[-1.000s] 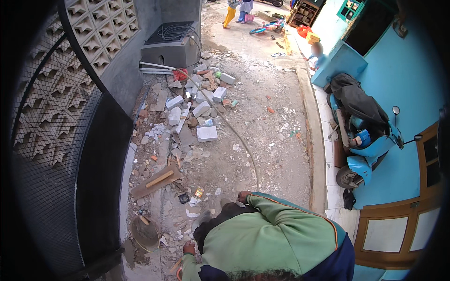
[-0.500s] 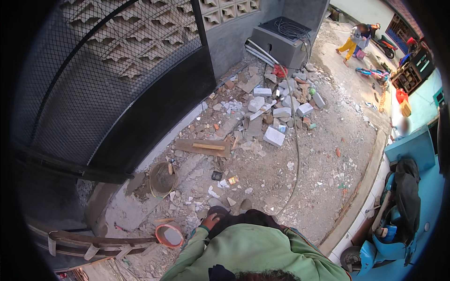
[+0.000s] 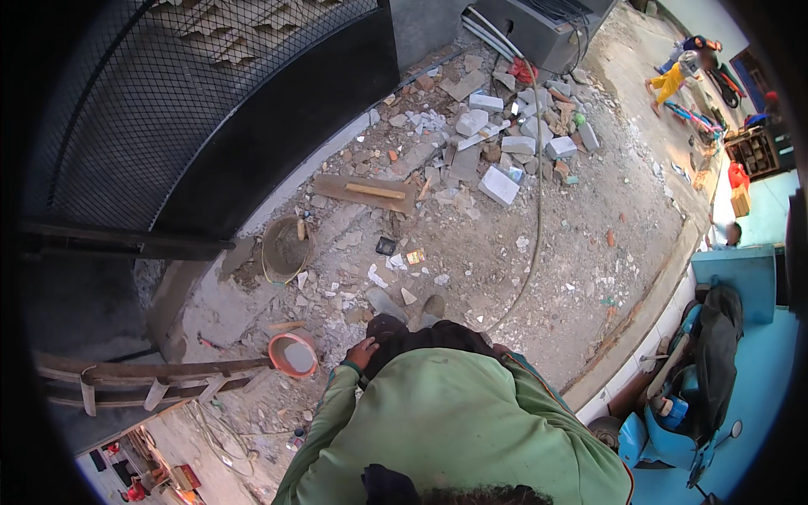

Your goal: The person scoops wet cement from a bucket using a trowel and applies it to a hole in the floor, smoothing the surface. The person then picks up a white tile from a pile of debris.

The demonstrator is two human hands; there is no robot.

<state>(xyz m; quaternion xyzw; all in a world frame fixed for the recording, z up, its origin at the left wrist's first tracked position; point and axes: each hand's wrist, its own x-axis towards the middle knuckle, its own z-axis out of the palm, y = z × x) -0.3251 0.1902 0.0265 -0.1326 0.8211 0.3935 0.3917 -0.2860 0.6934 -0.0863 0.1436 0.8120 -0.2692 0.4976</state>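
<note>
My left hand rests on the dark trouser leg at my left knee, fingers lying over the cloth and holding nothing visible. My right hand is at my right thigh, mostly hidden by the green sleeve, so its fingers do not show. Nearest the left hand stands an orange bucket with greyish liquid in it. Farther ahead on the left is a dark bucket of grey mortar, a wooden handle showing at its rim. Beyond it lies a flat brown board with a paler wooden bar along it.
Rubble with white blocks lies ahead, and a hose runs past it. A ladder is at left, below a black mesh gate. A blue scooter stands right. People are far off at upper right.
My view has tilted down and nearer, so the ground ahead shifts upward and more shows behind me at lower left. Both hands stay at my legs.
</note>
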